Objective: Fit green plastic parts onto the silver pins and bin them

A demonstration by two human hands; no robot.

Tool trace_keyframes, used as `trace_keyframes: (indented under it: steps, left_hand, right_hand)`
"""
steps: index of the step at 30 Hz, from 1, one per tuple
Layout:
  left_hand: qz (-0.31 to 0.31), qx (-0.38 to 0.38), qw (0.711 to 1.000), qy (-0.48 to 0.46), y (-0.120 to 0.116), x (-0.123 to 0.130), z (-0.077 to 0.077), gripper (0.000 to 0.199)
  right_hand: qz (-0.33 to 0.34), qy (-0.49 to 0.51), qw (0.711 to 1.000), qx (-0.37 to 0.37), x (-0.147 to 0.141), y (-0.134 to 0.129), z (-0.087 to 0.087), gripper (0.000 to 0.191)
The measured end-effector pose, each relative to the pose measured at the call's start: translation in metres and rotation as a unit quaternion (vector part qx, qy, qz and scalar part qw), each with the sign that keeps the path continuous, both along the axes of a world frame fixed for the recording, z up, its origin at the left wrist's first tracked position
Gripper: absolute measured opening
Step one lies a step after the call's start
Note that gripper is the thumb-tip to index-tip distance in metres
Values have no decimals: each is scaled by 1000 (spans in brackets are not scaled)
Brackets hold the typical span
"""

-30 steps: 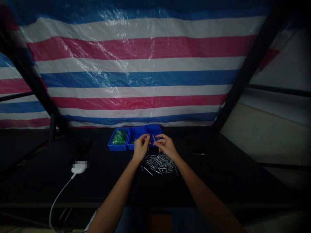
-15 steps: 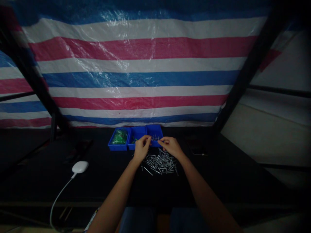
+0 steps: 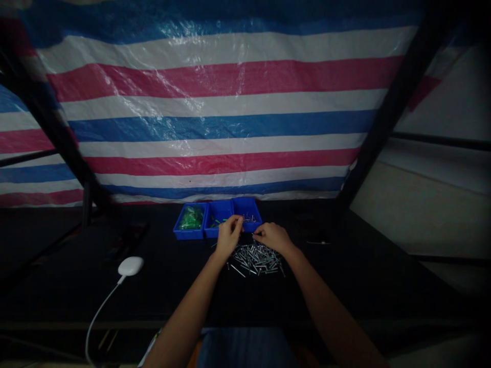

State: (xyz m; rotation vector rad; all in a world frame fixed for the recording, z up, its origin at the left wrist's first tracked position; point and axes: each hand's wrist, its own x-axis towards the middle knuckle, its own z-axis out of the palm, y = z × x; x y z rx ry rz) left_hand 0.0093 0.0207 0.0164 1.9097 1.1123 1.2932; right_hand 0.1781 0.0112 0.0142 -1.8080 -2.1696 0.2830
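Note:
A pile of thin silvery metal pieces, like screws or nails (image 3: 257,259), lies on the black table in front of me. My left hand (image 3: 229,236) is at the front of the blue bins, its thumb and fingertips pinched together; what they hold is too small to make out. Over the back of the pile, my right hand (image 3: 275,238) has its fingertips closed, and a tiny dark tip seems to show there. Just beyond my hands is the right blue bin (image 3: 245,203), with several similar metal pieces inside. The middle blue bin (image 3: 220,207) contains a few green pieces.
The left blue bin (image 3: 188,234) holds a clear bag of green pieces (image 3: 192,217). A white rounded device (image 3: 131,266) with a white cable sits to the left. Dark frame posts stand at both sides, and a striped plastic sheet (image 3: 222,117) hangs behind the table.
My right hand has dropped slightly toward the pile and moved a little right. My left hand stays pinched near the bins. The whole view has shifted slightly.

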Motion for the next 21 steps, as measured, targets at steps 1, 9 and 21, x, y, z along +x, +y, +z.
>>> trace_keyframes:
  steps: [1, 9, 21]
  left_hand:
    - [-1, 0, 1000, 2, 0, 0, 0, 35]
    - [-5, 5, 1000, 18, -2, 1, 1, 35]
    - [-26, -31, 998, -37, -1, 2, -4, 35]
  right_hand:
    - [-2, -6, 1000, 0, -1, 0, -1, 18]
    - [-4, 28, 999, 24, -8, 0, -6, 11]
    - [26, 499, 862, 82, -5, 15, -12, 31]
